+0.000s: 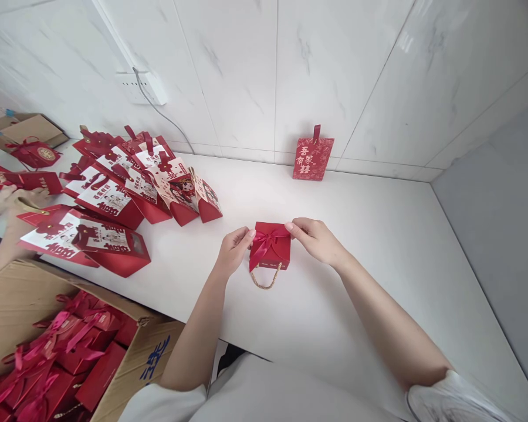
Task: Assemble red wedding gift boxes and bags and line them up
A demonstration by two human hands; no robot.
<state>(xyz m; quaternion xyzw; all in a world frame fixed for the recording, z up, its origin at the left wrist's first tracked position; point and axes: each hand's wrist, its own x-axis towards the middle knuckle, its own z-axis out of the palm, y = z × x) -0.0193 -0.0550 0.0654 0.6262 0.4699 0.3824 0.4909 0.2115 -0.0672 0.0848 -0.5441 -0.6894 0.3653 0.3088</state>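
Note:
A small red gift box (278, 252) sits on the white table in front of me, with a twisted gold cord handle (264, 286) hanging toward me. Across its top is a red satin ribbon (260, 249) tied in a bow, one tail trailing down the left side. My left hand (237, 249) pinches the ribbon at the box's upper left corner, thumb on top. At the upper right corner my right hand (312, 235) is closed in a pinch on the ribbon's other side. The fingers partly hide what lies between them.
Several red and white gift boxes (110, 199) stand at the left. A cardboard carton (158, 357) of red ribboned boxes is at the lower left. Another person's hand (24, 205) is at the far left. One red box (313, 159) leans by the tiled wall.

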